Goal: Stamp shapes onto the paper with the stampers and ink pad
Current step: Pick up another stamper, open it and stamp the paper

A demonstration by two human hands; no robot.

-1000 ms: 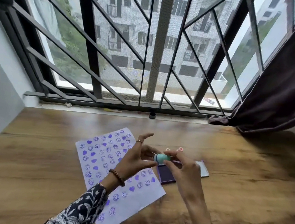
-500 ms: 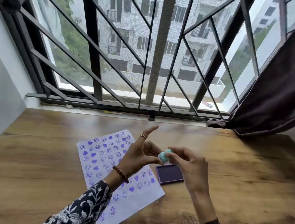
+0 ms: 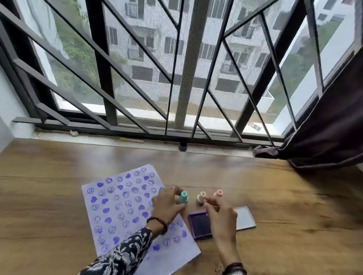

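A white paper (image 3: 120, 209) covered with purple hearts and smiley stamps lies on the wooden table. My left hand (image 3: 167, 207) is over its right edge, closed on an upright teal stamper (image 3: 183, 197). To the right stand a cream stamper (image 3: 201, 196) and a pink stamper (image 3: 218, 193). My right hand (image 3: 220, 214) hovers above the open purple ink pad (image 3: 199, 226), fingers spread, with its fingertips close to the cream stamper. Whether they touch it is unclear.
The ink pad's clear lid (image 3: 245, 218) lies flat to the right of my right hand. A barred window (image 3: 188, 70) and its sill run along the table's far edge. A dark curtain (image 3: 348, 111) hangs at the right.
Both hands held the teal stamper up together. Now my left hand alone has it, lower and near the table. My right hand has let go and moved right toward the other stampers.
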